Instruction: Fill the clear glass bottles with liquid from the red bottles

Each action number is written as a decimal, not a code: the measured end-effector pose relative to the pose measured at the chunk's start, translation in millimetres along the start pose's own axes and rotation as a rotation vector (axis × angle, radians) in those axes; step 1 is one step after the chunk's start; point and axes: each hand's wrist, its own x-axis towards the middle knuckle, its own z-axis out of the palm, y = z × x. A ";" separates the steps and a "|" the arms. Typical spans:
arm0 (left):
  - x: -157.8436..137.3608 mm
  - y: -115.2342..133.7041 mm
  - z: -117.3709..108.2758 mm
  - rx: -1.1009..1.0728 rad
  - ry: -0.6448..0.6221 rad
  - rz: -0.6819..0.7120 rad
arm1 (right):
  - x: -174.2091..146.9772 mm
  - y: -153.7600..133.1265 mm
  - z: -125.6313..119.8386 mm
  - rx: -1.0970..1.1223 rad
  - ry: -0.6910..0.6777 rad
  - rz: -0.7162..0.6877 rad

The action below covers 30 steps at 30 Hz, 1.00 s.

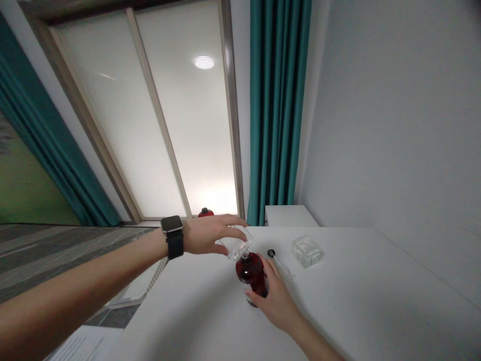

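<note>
My left hand [212, 234], with a black watch on its wrist, is closed on a small clear container [237, 246]. The container is tilted, its lower corner at the mouth of a dark red-brown bottle [251, 273]; whether the two touch I cannot tell. Wrapped round the bottle's right side is my right hand [278, 300], and the bottle stands on the white table [210, 321]. Just beyond my right hand lies a black cap [271, 253] with a clear, slender piece trailing from it, perhaps a dropper. Further right sits a clear square-looking container [307, 251].
Behind my left hand, a red bottle [205, 213] with a dark cap is partly hidden. A white cabinet [289, 214] stands past the table's far edge, by a teal curtain [278, 115]. Printed paper [84, 343] lies at lower left; a light-coloured chair [141, 286] is beside the table.
</note>
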 end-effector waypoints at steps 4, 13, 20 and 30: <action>1.6 1.7 -1.7 0.014 -0.029 -0.016 | 0.3 -1.5 -0.6 0.006 0.000 -0.010; 2.3 4.7 -4.0 0.042 -0.044 -0.012 | 0.0 -3.4 -0.1 -0.001 0.004 -0.019; 3.6 3.8 -3.3 0.046 0.004 0.032 | 0.0 -3.1 0.7 -0.002 0.007 -0.027; 4.2 -0.2 0.1 0.036 0.010 0.045 | -0.9 -2.1 2.6 0.034 0.042 -0.042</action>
